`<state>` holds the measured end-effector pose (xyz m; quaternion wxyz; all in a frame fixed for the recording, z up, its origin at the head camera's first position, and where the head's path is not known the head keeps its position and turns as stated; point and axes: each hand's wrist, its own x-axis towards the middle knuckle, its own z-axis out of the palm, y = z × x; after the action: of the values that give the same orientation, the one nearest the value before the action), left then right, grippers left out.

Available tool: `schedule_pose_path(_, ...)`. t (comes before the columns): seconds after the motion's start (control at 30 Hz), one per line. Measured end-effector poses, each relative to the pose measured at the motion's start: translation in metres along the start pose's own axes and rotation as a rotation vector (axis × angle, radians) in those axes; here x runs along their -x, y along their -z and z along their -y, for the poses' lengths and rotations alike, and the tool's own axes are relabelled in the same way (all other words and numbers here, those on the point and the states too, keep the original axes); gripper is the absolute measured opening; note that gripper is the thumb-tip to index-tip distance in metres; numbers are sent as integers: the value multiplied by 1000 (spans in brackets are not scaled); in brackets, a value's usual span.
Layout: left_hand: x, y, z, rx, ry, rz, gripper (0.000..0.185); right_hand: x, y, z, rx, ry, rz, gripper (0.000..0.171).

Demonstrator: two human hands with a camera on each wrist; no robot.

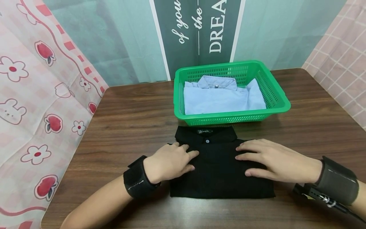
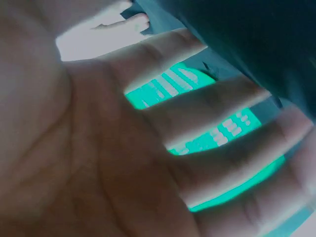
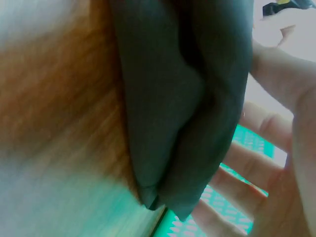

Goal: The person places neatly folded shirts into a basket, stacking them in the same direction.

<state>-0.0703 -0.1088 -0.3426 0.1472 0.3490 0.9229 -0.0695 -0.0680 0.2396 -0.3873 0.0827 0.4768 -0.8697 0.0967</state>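
A folded black collared shirt (image 1: 220, 171) lies on the brown wooden table (image 1: 120, 127), just in front of a green basket (image 1: 278, 98). My left hand (image 1: 171, 160) rests flat on the shirt's left side with straight fingers. On the right side my right hand (image 1: 270, 159) lies flat too, fingers spread. In the left wrist view the open palm and fingers (image 2: 163, 143) fill the frame, with green basket mesh (image 2: 232, 128) showing between them. The right wrist view shows the shirt's folded edge (image 3: 182, 98) next to the straight fingers (image 3: 271, 163).
The green basket holds a folded light blue shirt (image 1: 223, 97). A pink patterned curtain (image 1: 34, 95) hangs at the left, a pink checked one (image 1: 343, 57) at the right. A dark banner (image 1: 197, 28) hangs behind the table. Black bands sit on both wrists.
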Motion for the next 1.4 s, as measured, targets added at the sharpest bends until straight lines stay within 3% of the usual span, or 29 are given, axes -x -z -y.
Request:
schedule_pose_path(0.27,0,-6,18,-40,-23,-240,24,-11,-7,-13,54,13,-86,25)
schedule_pose_path(0.37,-3,-7,23,-53,-1,-287,13,-14,-10,-18,60,20,-106,21)
schedule_pose_path(0.43,-4,-7,25,-49,28,-293,20,-16,-11,-20,58,16,-113,24)
schedule_pose_path(0.57,-6,-7,29,3,96,-276,36,-20,-12,-22,40,-41,-96,36)
schedule_pose_path(0.8,-11,-6,35,147,157,-190,47,-24,-9,-23,-30,-220,37,61)
schedule_pose_path(1.03,-15,-5,39,289,168,-72,47,-30,-4,-24,-95,-276,114,62)
schedule_pose_path(1.4,-17,-4,35,180,146,-46,51,-35,-6,-20,-153,-318,150,64)
